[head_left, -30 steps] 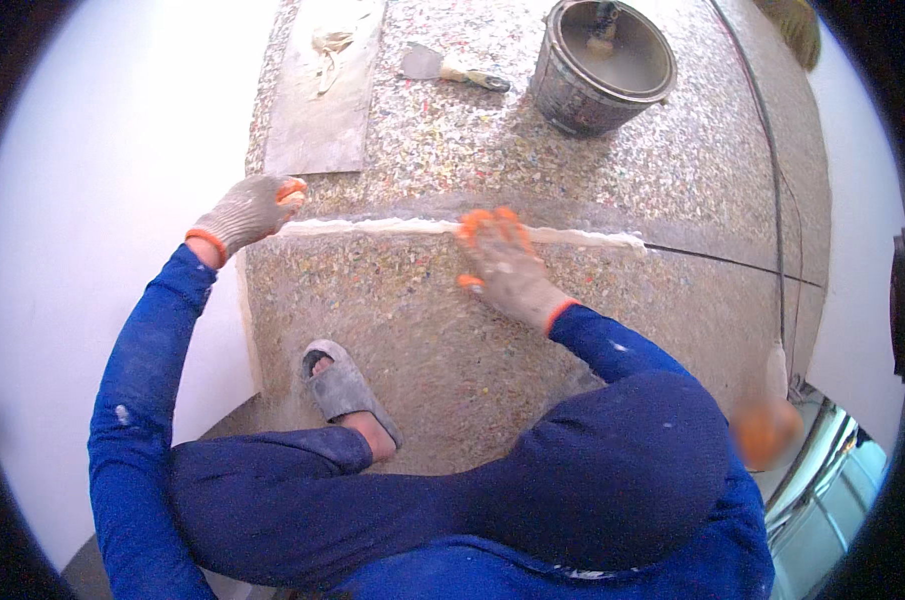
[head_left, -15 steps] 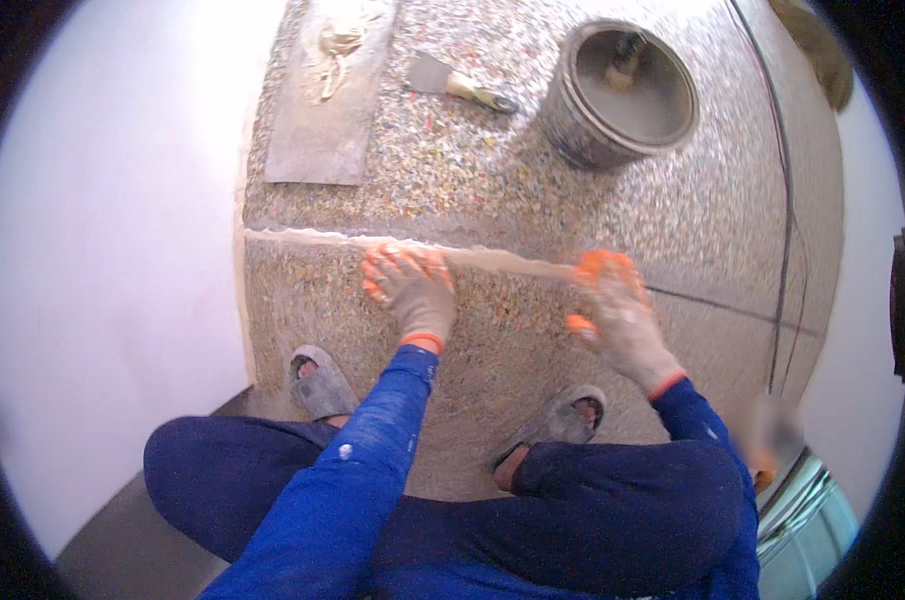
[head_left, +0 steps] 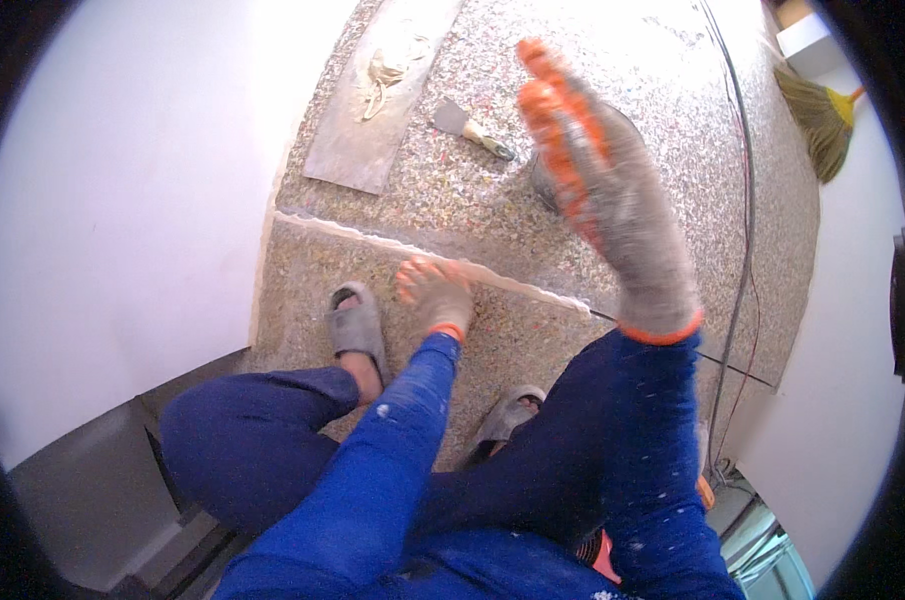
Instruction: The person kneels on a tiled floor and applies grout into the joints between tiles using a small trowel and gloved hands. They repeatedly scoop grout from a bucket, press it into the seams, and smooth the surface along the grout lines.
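My left hand (head_left: pixel 439 298), in a grey glove with orange fingertips, lies on the speckled floor with its fingers spread, at the near edge of a pale strip (head_left: pixel 513 284). That strip runs over a floor seam from the left wall and ends short of the cables. My right hand (head_left: pixel 628 215), gloved alike, is raised high above the floor. Its fingers are stretched out, somewhat blurred, and nothing shows in them. Behind it a bucket (head_left: pixel 545 186) is mostly hidden. A putty knife (head_left: pixel 481 138) lies left of the bucket.
Beyond the strip lies a flat board (head_left: pixel 351 158) with a smear of cream paste (head_left: pixel 385 72). Cables (head_left: pixel 748 215) run along the right side. A broom (head_left: pixel 821 118) leans there near a white box (head_left: pixel 811 44). A white wall (head_left: pixel 143 200) bounds the left. My slippered feet flank my left hand.
My right hand has left the strip's right end and risen up and forward, now covering most of the bucket. My left hand stays by the strip. The view has turned and shifted.
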The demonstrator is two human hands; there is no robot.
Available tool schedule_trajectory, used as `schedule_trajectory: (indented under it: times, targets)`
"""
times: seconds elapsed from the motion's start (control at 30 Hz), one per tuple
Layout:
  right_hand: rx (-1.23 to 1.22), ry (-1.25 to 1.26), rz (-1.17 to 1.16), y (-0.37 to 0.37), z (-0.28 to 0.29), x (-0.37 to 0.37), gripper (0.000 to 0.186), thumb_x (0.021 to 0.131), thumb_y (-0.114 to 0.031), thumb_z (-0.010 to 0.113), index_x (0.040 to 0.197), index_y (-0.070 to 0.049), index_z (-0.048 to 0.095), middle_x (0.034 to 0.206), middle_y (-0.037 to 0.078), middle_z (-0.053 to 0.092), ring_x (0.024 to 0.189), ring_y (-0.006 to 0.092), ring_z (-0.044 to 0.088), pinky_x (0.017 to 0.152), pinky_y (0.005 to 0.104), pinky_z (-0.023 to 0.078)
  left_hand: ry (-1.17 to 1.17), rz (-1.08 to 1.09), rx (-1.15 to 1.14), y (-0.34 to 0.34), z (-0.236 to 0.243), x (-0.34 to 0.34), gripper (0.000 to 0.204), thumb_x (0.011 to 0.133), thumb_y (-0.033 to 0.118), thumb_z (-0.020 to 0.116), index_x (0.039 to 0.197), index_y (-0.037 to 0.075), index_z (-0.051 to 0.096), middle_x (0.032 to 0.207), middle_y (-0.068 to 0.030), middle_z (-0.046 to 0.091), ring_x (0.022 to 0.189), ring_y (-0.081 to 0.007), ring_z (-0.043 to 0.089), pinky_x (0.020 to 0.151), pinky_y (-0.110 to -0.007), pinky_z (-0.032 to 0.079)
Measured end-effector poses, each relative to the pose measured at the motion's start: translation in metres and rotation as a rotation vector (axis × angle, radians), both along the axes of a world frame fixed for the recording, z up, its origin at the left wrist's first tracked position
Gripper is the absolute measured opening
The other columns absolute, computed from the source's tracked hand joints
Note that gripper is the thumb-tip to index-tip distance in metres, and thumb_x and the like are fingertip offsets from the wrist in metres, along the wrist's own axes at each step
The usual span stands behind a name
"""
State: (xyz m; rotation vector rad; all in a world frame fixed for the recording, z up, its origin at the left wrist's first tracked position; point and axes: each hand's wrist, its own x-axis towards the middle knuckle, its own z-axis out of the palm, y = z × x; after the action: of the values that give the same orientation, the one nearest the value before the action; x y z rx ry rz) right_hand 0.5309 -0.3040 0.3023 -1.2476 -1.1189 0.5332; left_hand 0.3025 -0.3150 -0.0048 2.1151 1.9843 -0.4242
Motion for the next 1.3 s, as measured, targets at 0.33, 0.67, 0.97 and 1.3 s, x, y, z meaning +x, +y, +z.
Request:
schedule_trajectory:
  times: [0.33,0.67,0.97,1.3]
  targets:
    - [-0.321,0.651,0.224,-0.002,-0.081,0.007,0.061,0.104,-0.027,0.062,0.155,-0.002,0.04,0.156,0.01,0.045,0.141,0.0174,0.047,0.118,0.0279,0.036,-0.136,-0.116,-0.033,-0.059,-0.022,0.024,0.09,0.103,0.056,0.039,0.157,-0.012,0.016,0.165,-0.0333,0.012,0.153,-0.0515,0.01,0.123,-0.06,0.008]
    - [-0.244,0.325,-0.015,-0.006,-0.09,0.015,0.045,0.106,-0.024,0.058,0.142,0.003,0.054,0.124,0.014,0.072,0.106,0.0122,0.068,0.084,0.0263,0.054,0.03,-0.203,0.213,-0.031,-0.028,0.006,0.082,0.104,0.05,0.042,0.154,-0.013,0.026,0.161,-0.0349,0.024,0.151,-0.0539,0.018,0.122,-0.063,0.011]
    - [-0.54,0.117,-0.025,-0.021,-0.073,0.026,0.049,0.104,-0.025,0.061,0.146,-0.001,0.052,0.134,0.01,0.067,0.118,0.0168,0.063,0.098,0.029,0.05,-0.099,-0.108,0.46,0.053,-0.026,-0.022,0.082,0.102,0.047,0.049,0.153,-0.014,0.027,0.16,-0.0343,0.025,0.15,-0.0511,0.022,0.122,-0.062,0.017]
    - [-0.366,-0.174,-0.08,-0.024,-0.085,0.037,0.04,0.105,-0.023,0.057,0.14,-0.003,0.057,0.132,0.013,0.068,0.113,0.0227,0.068,0.096,0.0337,0.054,-0.111,-0.315,0.099,-0.042,-0.028,0.016,0.088,0.101,0.054,0.045,0.156,-0.011,0.023,0.163,-0.0322,0.021,0.153,-0.05,0.015,0.124,-0.058,0.011]
